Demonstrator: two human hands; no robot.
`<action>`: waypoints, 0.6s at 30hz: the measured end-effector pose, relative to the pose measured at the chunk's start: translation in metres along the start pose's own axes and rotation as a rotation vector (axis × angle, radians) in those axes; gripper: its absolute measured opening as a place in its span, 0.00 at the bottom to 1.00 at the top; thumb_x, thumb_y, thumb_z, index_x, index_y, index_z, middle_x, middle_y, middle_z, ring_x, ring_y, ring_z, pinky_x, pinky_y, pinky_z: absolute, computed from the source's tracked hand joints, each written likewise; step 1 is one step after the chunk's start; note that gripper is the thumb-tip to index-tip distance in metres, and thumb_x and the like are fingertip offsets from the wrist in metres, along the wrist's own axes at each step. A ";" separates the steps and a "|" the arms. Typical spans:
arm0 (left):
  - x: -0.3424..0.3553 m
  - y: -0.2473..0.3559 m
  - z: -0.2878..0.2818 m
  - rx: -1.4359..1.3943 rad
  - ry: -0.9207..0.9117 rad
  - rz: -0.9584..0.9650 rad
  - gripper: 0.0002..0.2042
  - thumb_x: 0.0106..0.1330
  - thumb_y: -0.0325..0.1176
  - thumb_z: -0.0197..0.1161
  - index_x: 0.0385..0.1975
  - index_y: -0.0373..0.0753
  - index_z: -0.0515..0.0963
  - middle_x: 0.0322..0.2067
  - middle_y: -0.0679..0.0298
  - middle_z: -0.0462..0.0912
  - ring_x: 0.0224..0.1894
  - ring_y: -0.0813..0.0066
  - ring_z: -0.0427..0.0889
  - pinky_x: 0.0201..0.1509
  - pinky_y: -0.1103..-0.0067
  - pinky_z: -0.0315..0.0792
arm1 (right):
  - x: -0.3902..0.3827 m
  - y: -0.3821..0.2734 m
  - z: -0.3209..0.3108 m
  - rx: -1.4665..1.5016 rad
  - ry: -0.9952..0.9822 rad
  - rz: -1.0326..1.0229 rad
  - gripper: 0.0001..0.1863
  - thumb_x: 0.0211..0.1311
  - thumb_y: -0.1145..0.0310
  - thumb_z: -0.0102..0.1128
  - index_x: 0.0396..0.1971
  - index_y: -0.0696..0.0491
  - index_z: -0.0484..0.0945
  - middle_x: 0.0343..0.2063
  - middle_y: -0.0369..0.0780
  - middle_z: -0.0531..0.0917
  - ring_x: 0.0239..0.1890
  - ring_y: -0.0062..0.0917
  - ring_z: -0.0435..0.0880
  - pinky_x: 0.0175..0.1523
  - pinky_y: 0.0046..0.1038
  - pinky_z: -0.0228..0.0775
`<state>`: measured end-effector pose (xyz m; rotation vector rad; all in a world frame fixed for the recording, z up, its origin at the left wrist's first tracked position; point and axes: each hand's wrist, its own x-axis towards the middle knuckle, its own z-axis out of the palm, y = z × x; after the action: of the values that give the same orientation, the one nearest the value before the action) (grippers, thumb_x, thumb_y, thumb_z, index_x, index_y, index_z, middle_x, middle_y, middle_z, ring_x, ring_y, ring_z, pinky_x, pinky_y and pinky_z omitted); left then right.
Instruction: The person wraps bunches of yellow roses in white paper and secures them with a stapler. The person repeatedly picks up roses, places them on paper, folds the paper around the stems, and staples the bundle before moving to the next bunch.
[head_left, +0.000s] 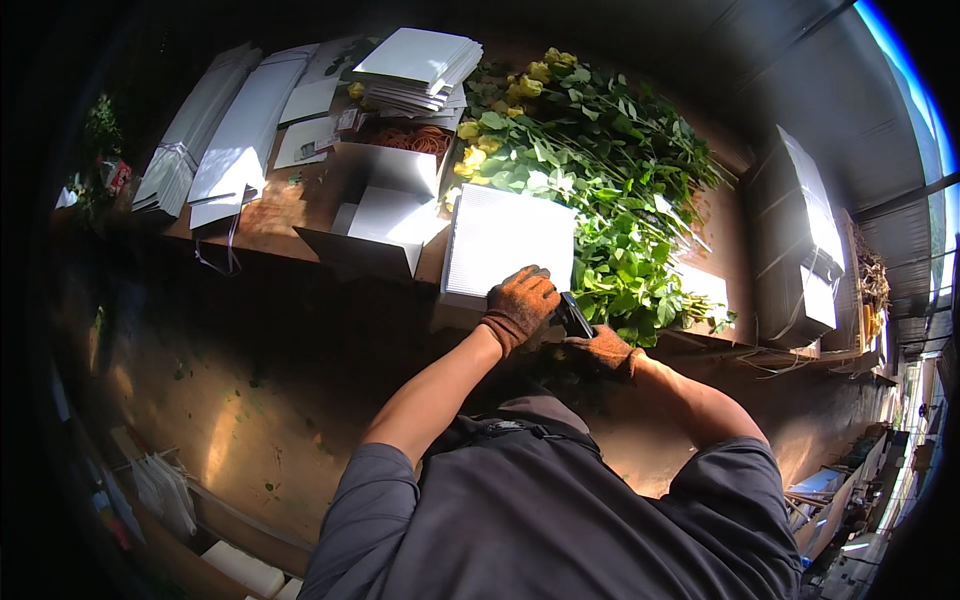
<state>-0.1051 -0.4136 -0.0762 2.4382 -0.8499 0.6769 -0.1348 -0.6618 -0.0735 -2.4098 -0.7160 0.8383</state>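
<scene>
Head view: left hand (523, 302) lies on white ribbed board (508, 236), grip unclear, while right hand (607, 347) clasps a black tool (574, 316).

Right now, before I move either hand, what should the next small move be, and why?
Probably press the white ribbed board steady with the left hand, then ease the dark tool toward its near right corner. The left hand already rests at the board's near edge, and the right hand holds the tool just beside that corner.
</scene>
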 end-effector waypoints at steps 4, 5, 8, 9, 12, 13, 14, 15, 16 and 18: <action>0.000 -0.001 -0.008 0.036 -0.014 -0.030 0.05 0.54 0.31 0.61 0.29 0.46 0.81 0.38 0.66 0.82 0.50 0.68 0.81 0.64 0.65 0.70 | -0.006 -0.049 -0.016 0.820 0.019 0.330 0.18 0.65 0.55 0.65 0.41 0.56 0.79 0.26 0.33 0.79 0.27 0.16 0.74 0.32 0.24 0.68; 0.003 0.003 -0.009 0.005 -0.038 -0.042 0.06 0.53 0.31 0.62 0.30 0.47 0.81 0.39 0.65 0.81 0.50 0.67 0.80 0.64 0.64 0.70 | -0.017 -0.055 -0.022 0.895 -0.009 0.372 0.20 0.64 0.55 0.63 0.43 0.59 0.78 0.29 0.36 0.81 0.31 0.18 0.75 0.37 0.25 0.71; 0.016 0.010 -0.018 0.012 -0.095 0.018 0.07 0.53 0.31 0.62 0.31 0.47 0.81 0.39 0.64 0.81 0.50 0.64 0.79 0.62 0.62 0.69 | -0.051 -0.033 -0.003 0.926 0.056 0.377 0.16 0.64 0.58 0.64 0.37 0.57 0.78 0.28 0.36 0.81 0.26 0.19 0.77 0.32 0.25 0.72; 0.018 0.010 -0.017 0.011 -0.124 0.033 0.07 0.53 0.31 0.63 0.32 0.48 0.81 0.40 0.64 0.81 0.51 0.63 0.79 0.62 0.61 0.69 | -0.061 -0.033 0.002 1.101 0.088 0.465 0.15 0.63 0.59 0.65 0.36 0.57 0.78 0.27 0.36 0.81 0.26 0.19 0.78 0.31 0.25 0.72; 0.027 0.012 -0.023 0.036 -0.249 0.071 0.12 0.50 0.33 0.68 0.36 0.51 0.82 0.45 0.64 0.79 0.55 0.61 0.76 0.62 0.59 0.69 | -0.087 0.012 0.045 1.418 0.254 0.650 0.14 0.63 0.60 0.66 0.35 0.56 0.79 0.26 0.36 0.82 0.29 0.23 0.83 0.33 0.26 0.76; 0.033 0.015 -0.021 0.015 -0.288 0.083 0.12 0.50 0.35 0.69 0.37 0.50 0.82 0.46 0.63 0.79 0.57 0.61 0.75 0.63 0.58 0.67 | -0.092 0.024 0.054 1.549 0.301 0.650 0.14 0.63 0.60 0.65 0.37 0.56 0.79 0.29 0.38 0.83 0.31 0.25 0.84 0.35 0.28 0.78; 0.040 0.020 -0.018 -0.006 -0.331 0.087 0.14 0.50 0.37 0.71 0.38 0.50 0.82 0.48 0.63 0.78 0.58 0.60 0.74 0.64 0.57 0.66 | -0.096 0.034 0.057 1.680 0.342 0.649 0.14 0.64 0.60 0.64 0.38 0.57 0.79 0.31 0.40 0.84 0.34 0.28 0.85 0.38 0.29 0.80; 0.054 0.028 -0.019 -0.060 -0.380 0.076 0.15 0.53 0.41 0.71 0.41 0.50 0.82 0.49 0.61 0.78 0.59 0.58 0.73 0.65 0.57 0.65 | -0.097 0.034 0.051 1.824 0.390 0.612 0.15 0.65 0.60 0.63 0.40 0.56 0.79 0.33 0.41 0.84 0.35 0.29 0.85 0.40 0.31 0.80; 0.068 0.034 -0.014 -0.130 -0.451 0.066 0.22 0.56 0.44 0.71 0.50 0.47 0.79 0.55 0.55 0.75 0.62 0.54 0.70 0.69 0.57 0.61 | -0.095 0.033 0.046 1.967 0.440 0.569 0.15 0.66 0.59 0.62 0.41 0.56 0.78 0.35 0.41 0.84 0.36 0.30 0.85 0.41 0.32 0.80; 0.114 0.055 -0.008 -0.050 -0.595 0.048 0.35 0.54 0.49 0.73 0.62 0.47 0.71 0.62 0.51 0.69 0.67 0.52 0.64 0.72 0.57 0.55 | -0.088 0.037 0.043 2.156 0.485 0.472 0.16 0.66 0.59 0.61 0.45 0.56 0.77 0.40 0.43 0.84 0.39 0.34 0.85 0.45 0.35 0.81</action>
<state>-0.0656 -0.4974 0.0106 2.6096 -1.1246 -0.0770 -0.2114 -0.7314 -0.0886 -0.5784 0.7707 0.4873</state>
